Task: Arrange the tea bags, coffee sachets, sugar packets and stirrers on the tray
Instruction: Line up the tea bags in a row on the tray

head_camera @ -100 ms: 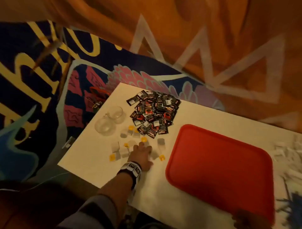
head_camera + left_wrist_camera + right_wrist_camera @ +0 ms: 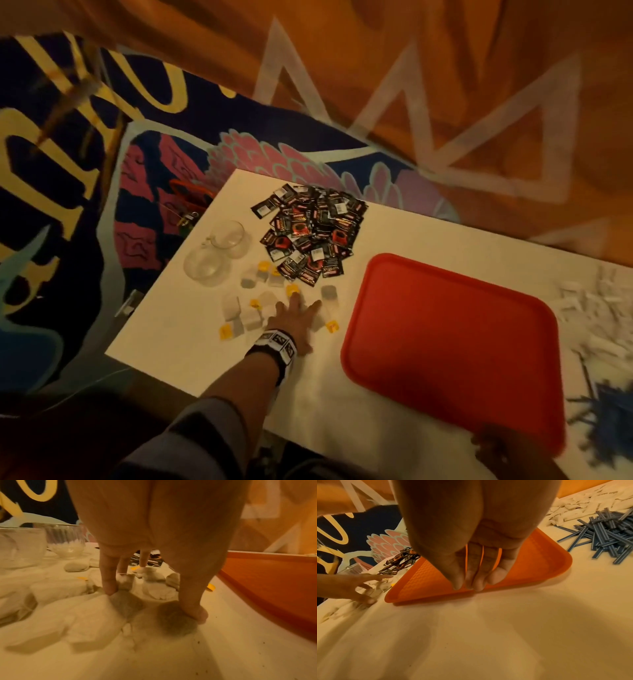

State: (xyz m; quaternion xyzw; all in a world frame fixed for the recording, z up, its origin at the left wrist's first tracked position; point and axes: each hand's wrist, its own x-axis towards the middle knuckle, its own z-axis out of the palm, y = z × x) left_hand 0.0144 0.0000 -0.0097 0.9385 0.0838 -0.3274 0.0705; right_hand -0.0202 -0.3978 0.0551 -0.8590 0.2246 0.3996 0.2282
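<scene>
Reaching across a white desk [image 2: 191, 342], the left hand [image 2: 294, 322] lies flat with its fingers [image 2: 108, 582] spread and straight, the tips pressing down on loose tea bags [image 2: 125, 601] with yellow tags. More tea bags lie scattered on both sides of these fingers and beyond them. Just past the fingertips sits a heap of dark coffee sachets [image 2: 311, 229]. Two clear glass cups [image 2: 214, 253] stand beyond the fingers, on their outer side. On the thumb side, close by, lies a red tray [image 2: 452, 346] with nothing on it.

The right hand [image 2: 477, 566] rests at the near edge of the tray, its fingers [image 2: 496, 574] straight and held together, their tips touching the rim; nothing is gripped. On the outer side of these fingers lies a pile of dark blue stirrers [image 2: 604, 534], and beyond the stirrers a pile of white sugar packets [image 2: 583, 503].
</scene>
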